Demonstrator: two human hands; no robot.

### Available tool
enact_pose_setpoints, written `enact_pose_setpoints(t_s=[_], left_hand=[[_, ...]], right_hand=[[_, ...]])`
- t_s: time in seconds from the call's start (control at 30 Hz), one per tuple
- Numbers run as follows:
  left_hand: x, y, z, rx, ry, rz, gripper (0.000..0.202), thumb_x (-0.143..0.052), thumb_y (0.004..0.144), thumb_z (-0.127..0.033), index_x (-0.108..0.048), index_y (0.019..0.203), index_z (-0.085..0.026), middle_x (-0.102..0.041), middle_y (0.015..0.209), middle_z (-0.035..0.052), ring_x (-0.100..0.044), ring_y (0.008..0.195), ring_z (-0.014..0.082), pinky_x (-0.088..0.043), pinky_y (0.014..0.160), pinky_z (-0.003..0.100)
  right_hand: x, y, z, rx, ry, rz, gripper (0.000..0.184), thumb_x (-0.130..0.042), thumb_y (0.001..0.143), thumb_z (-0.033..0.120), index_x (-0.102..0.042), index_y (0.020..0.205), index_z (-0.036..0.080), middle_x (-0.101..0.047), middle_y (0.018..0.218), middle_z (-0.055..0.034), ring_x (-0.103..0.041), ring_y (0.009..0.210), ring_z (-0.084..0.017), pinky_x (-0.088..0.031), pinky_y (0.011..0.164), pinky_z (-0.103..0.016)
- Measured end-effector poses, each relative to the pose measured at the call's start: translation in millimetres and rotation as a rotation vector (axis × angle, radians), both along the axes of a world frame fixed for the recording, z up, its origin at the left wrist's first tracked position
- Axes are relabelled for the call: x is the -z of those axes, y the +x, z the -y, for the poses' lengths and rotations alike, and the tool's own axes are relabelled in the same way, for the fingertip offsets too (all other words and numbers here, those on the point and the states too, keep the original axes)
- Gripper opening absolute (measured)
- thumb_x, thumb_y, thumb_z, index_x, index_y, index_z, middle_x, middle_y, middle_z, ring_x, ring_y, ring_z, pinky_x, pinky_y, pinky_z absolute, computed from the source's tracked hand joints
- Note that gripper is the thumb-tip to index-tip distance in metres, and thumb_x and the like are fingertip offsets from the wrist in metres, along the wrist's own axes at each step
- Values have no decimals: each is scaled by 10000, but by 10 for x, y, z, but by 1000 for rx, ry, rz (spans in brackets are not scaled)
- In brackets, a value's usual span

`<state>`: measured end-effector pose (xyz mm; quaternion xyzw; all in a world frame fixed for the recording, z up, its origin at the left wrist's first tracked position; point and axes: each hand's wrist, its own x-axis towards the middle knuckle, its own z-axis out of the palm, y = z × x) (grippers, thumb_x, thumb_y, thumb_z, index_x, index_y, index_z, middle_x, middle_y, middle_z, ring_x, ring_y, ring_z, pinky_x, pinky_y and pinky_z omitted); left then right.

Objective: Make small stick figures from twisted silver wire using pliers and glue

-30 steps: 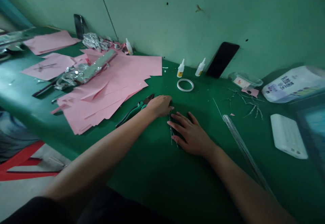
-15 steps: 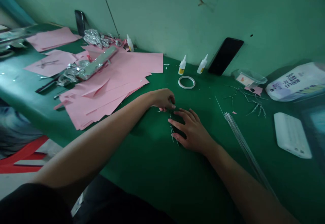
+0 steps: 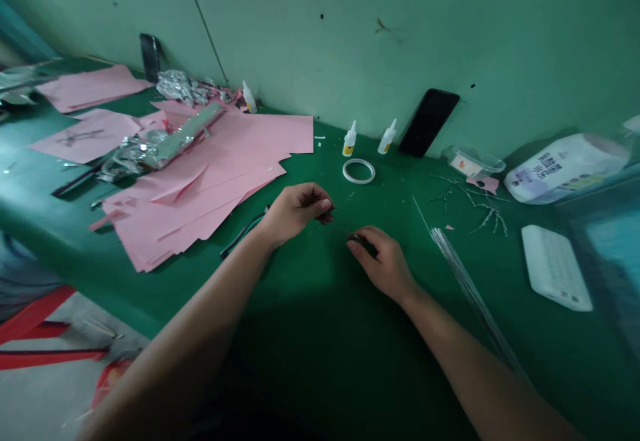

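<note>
My left hand [image 3: 303,213] is raised a little over the green table, thumb and fingers pinched together. Thin ends of what looks like a wire twig poke out near its fingertips; most of it is hidden by the fingers. To the right and nearer to me, my right hand [image 3: 383,258] is curled, with thumb and forefinger closed on something small and dark that I cannot make out. A dark-handled tool [image 3: 244,233] lies partly behind my left wrist. Right of my right hand rests a bundle of thin straight wires [image 3: 465,281].
Pink paper sheets [image 3: 200,194] cover the left side. At the wall stand glue bottles [image 3: 349,140], with a tape roll [image 3: 359,180] before them and a phone [image 3: 429,123] leaning. Wire twigs [image 3: 480,204], a white power bank [image 3: 556,268] and a white package [image 3: 565,168] are right.
The twig that lay on the table between my hands has been lifted. My right hand, spread before, has curled shut. My left hand has moved slightly left, and the tool beside its wrist now shows.
</note>
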<state>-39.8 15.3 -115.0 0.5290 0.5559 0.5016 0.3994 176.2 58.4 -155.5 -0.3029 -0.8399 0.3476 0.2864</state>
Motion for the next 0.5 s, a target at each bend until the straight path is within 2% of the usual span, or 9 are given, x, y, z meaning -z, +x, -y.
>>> enact_pose_setpoints(t_s=[0.1, 0.23, 0.37, 0.5], left_hand=[[71, 31, 53, -28, -7, 102, 142, -598, 873, -289, -578, 835, -154, -685, 745, 31, -660, 640, 119, -536, 621, 263], [123, 41, 98, 15, -93, 84, 156, -693, 802, -266, -589, 827, -153, -654, 617, -3, -610, 539, 105, -498, 540, 236], [123, 51, 95, -52, -97, 110, 171, -752, 742, -228, -607, 788, -150, -639, 591, -14, -594, 515, 98, -478, 507, 222], [82, 95, 102, -85, -106, 134, 191, -768, 726, -221, -604, 790, -147, -640, 580, -16, -604, 507, 100, -478, 493, 213]], right_hand=[[2, 6, -12, 16, -69, 32, 262, -584, 892, 463, -690, 906, 224, -726, 844, -51, -659, 789, -222, -530, 691, -370], [5, 21, -36, 21, -136, 8, 235, -615, 873, 439, -710, 903, 226, -740, 858, -52, -675, 781, -223, -531, 682, -371], [12, 44, -53, -21, -236, -26, 239, -622, 869, 420, -711, 973, 224, -746, 893, -55, -688, 808, -223, -547, 693, -376], [9, 52, -40, 38, -249, -43, 177, -653, 846, 378, -718, 901, 223, -744, 829, -42, -685, 751, -212, -545, 659, -360]])
